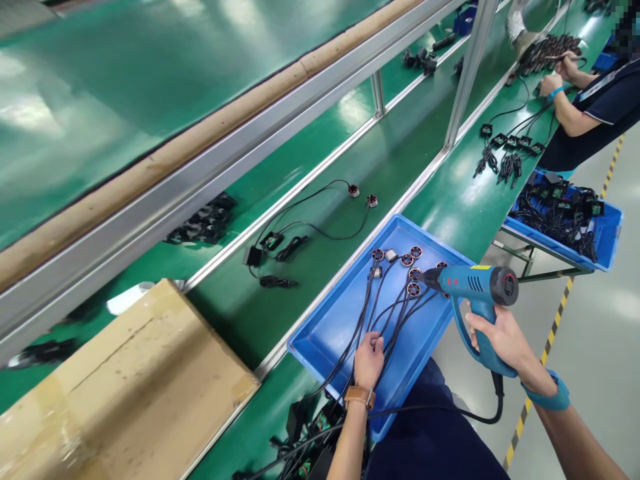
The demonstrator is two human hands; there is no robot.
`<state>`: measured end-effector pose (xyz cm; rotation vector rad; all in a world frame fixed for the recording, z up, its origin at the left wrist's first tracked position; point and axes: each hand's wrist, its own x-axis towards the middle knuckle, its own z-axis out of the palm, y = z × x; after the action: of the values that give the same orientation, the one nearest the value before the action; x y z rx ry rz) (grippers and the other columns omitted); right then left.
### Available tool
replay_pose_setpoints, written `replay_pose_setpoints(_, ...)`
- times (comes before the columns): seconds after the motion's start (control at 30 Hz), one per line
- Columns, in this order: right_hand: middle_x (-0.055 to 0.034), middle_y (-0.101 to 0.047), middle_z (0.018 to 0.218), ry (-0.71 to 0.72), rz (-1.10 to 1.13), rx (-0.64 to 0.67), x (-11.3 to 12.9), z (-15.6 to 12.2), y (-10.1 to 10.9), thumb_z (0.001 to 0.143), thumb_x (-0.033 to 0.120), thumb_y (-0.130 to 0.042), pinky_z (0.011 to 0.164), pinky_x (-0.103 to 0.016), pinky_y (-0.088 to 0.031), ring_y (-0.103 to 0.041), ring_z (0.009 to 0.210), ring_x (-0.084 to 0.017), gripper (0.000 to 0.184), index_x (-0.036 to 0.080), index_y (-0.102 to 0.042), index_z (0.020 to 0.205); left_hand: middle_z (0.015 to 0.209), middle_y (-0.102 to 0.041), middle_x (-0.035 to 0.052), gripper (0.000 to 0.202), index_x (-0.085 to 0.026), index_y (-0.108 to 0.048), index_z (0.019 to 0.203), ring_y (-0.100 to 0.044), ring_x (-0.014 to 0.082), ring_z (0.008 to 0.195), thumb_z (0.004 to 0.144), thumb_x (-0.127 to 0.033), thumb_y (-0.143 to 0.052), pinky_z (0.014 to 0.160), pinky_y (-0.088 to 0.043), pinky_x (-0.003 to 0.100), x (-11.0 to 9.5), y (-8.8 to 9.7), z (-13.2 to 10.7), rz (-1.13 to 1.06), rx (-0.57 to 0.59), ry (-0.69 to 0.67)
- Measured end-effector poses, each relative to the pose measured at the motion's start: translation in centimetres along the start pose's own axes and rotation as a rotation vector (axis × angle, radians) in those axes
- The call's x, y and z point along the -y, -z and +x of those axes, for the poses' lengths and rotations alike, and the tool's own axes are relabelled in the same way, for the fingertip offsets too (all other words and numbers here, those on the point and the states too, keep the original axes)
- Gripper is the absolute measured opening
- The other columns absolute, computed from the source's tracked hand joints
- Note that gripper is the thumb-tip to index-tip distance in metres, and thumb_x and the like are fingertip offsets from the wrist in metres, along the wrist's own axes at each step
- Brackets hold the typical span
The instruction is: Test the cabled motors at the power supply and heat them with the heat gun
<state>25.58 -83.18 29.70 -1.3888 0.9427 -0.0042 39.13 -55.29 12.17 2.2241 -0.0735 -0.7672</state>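
My right hand (pixel 497 333) is wrapped round the handle of a blue heat gun (pixel 473 283). Its dark nozzle points left, close to several small round motors (pixel 414 274) with copper windings, in a blue tray (pixel 325 333). Black cables (pixel 395 320) run from the motors down across the tray. My left hand (pixel 369 357) is closed on some of these cables at the tray's middle; which ones it holds is partly hidden by the fingers. The heat gun's cord passes beneath my right hand and over my left forearm.
Black adapters with circuit boards (pixel 320 423) lie by the tray's near corner. A cardboard box (pixel 150 373) stands left. On the green conveyor (pixel 320 267) are two cabled motors. A co-worker (pixel 590 113) works at upper right, near a blue bin (pixel 607 233) of cables. Metal posts (pixel 470 73) rise behind.
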Motion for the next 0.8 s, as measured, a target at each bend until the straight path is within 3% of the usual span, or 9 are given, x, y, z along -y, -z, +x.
replay_pose_setpoints(0.4,0.0013,-0.061,0.06,0.051,0.001,-0.061,1.1,2.5,-0.4,0.083,0.048,-0.069,0.053,-0.033,-0.053,-0.06,0.049,-0.018,0.035,0.018,-0.056,0.097,0.084,-0.072,0.0089,0.044,-0.019,-0.062,0.099,-0.072,0.0243,0.075,0.08,-0.058,-0.057,0.073,-0.064,0.042,1.8,0.7,-1.7,-0.167,0.048,0.027)
replay_pose_setpoints(0.6,0.0015,-0.06,0.059,0.048,0.03,-0.114,2.3,4.0,-1.1,0.079,0.047,-0.073,0.051,-0.033,-0.052,-0.059,0.048,-0.018,0.039,0.018,-0.057,0.098,0.09,-0.074,0.0106,0.046,-0.018,-0.062,0.106,-0.074,0.0255,0.08,0.085,-0.057,-0.052,0.081,-0.062,0.043,4.0,1.4,-2.7,-0.127,0.084,0.023)
replay_pose_setpoints(0.8,0.0021,-0.06,0.061,0.048,0.029,-0.028,2.3,3.7,-1.9,0.08,0.049,-0.073,0.05,-0.032,-0.052,-0.06,0.049,-0.018,0.037,0.019,-0.056,0.093,0.092,-0.077,0.0126,0.045,-0.019,-0.065,0.107,-0.075,0.0284,0.089,0.087,-0.055,-0.05,0.088,-0.058,0.045,5.3,2.2,-4.2,-0.036,0.055,-0.006)
